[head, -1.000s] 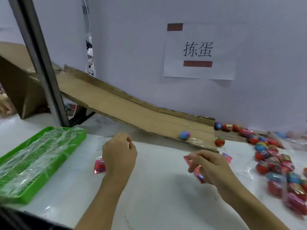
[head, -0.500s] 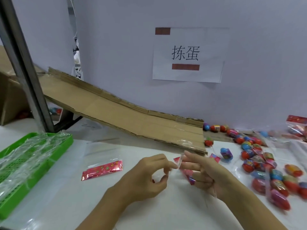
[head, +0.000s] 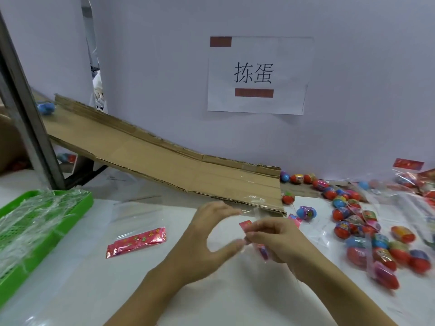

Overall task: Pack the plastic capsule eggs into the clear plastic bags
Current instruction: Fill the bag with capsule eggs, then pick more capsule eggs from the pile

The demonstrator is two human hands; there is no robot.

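Both hands, left point(head: 207, 234) and right point(head: 280, 241), and both forearms show bare, without sleeves, gloves or rings.

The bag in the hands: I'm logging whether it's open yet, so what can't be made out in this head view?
- Clear bag: see-through and motion-blurred; whether its mouth is open cannot be told.
- Right hand: its palm side faces away, and its fingers cover the bag's red header.
- Left hand: fingertips blurred.
- Capsule eggs: smeared toward the right edge, uncountable.
- Green basket: cut off by the left edge.
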